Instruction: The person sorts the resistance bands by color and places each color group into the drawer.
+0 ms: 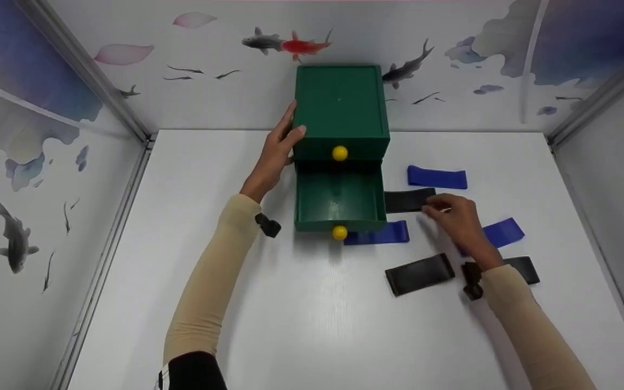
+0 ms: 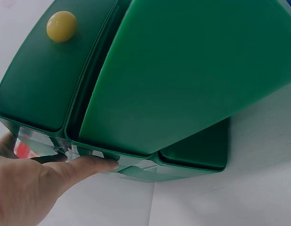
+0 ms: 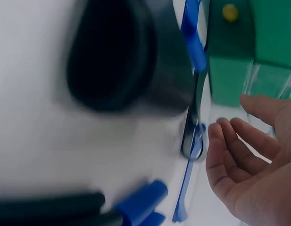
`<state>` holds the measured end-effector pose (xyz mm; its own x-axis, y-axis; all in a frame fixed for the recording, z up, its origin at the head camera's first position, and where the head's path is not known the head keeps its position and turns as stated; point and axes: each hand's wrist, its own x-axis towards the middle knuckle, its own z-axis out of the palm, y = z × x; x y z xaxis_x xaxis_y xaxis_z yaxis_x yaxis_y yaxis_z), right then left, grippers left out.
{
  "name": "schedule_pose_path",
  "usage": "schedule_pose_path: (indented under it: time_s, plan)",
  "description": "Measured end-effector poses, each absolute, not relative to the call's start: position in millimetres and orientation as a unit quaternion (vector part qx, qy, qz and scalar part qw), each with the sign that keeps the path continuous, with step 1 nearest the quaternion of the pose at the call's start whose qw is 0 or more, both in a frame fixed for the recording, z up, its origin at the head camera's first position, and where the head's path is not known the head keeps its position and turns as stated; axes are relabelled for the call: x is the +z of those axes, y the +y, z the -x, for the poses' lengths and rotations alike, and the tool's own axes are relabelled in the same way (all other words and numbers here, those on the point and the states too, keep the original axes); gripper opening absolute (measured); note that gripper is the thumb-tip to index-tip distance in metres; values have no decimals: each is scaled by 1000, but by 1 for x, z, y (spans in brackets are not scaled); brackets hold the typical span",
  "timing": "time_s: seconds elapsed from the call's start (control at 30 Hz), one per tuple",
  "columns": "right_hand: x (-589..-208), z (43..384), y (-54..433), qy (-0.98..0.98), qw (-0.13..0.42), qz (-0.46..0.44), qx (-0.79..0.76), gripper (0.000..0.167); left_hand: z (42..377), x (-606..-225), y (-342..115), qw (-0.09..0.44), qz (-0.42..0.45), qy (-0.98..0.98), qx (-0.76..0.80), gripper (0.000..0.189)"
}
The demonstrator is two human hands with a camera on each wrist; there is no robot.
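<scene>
A green drawer cabinet (image 1: 339, 103) stands against the back wall, and its pulled-out drawer (image 1: 339, 200) shows a bare floor. My left hand (image 1: 279, 142) rests along the cabinet's left side; the left wrist view has the thumb (image 2: 93, 165) lying straight against that side. To the right of the drawer lies a black elastic loop band (image 1: 407, 201). My right hand (image 1: 455, 219) is just at this band's right end, fingers bent. In the right wrist view its thumb (image 3: 261, 107) and fingers are apart, with nothing between them.
Around the right hand lie a blue band (image 1: 436, 177) behind, another blue band (image 1: 503, 233) to the right, and a black band (image 1: 420, 274) in front. One more black band (image 1: 526, 269) is partly behind the right wrist. A blue band (image 1: 388, 233) sits partly under the drawer.
</scene>
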<state>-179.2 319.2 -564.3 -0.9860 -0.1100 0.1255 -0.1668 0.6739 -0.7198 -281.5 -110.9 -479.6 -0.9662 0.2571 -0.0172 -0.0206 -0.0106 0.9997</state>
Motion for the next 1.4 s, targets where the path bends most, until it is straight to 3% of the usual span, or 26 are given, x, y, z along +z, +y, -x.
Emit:
schedule_pose_path:
  time_s: [0.27, 0.8, 0.93, 1.1, 1.4]
  plan:
    - [-568, 201, 338, -917, 48, -39, 394, 34, 281, -481, -112, 96, -83, 699, 704, 71]
    - [-569, 219, 343, -923, -74, -15, 377, 58, 281, -481, -112, 97, -84, 698, 705, 72]
    - [-569, 221, 340, -926, -88, -1, 368, 56, 282, -481, -112, 97, -84, 698, 704, 71]
    - [-570, 217, 336, -926, -70, 3, 371, 45, 281, -480, -110, 101, -88, 694, 708, 71]
    - [-553, 204, 335, -905, 33, -51, 421, 24, 280, -478, -110, 102, -86, 694, 708, 71]
